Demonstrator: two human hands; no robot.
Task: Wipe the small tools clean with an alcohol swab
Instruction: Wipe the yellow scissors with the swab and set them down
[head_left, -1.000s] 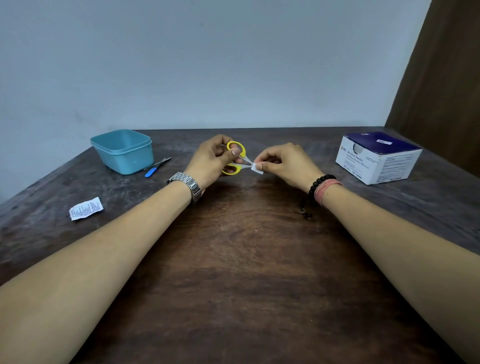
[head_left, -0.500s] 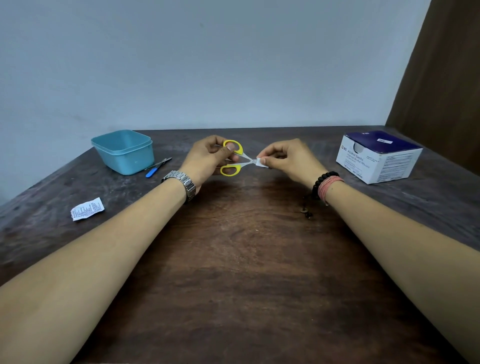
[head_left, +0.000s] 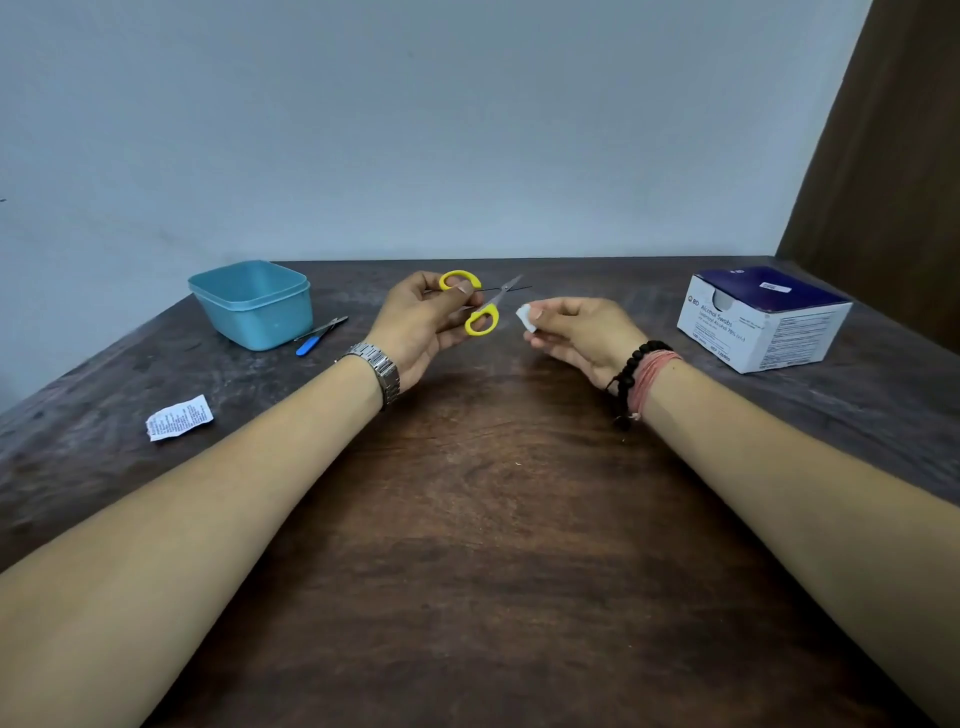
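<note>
My left hand (head_left: 421, 327) holds a small pair of scissors with yellow handles (head_left: 480, 312) above the far middle of the dark wooden table (head_left: 467, 519). The blades are spread apart and point up to the right. My right hand (head_left: 582, 332) pinches a small folded white alcohol swab (head_left: 525, 318) between thumb and fingers, just right of the scissors and not touching them. A thin tool with a blue handle (head_left: 319, 336) lies on the table next to a teal tub.
A teal plastic tub (head_left: 254, 304) stands at the back left. A torn white swab wrapper (head_left: 179, 417) lies at the left. A blue and white box of alcohol swabs (head_left: 761, 317) sits at the back right. A brown panel rises at the right.
The swab was on the scissor blades; my right hand has now drawn it off to the right. The left hand has spread the blades wider and tipped them upward.
</note>
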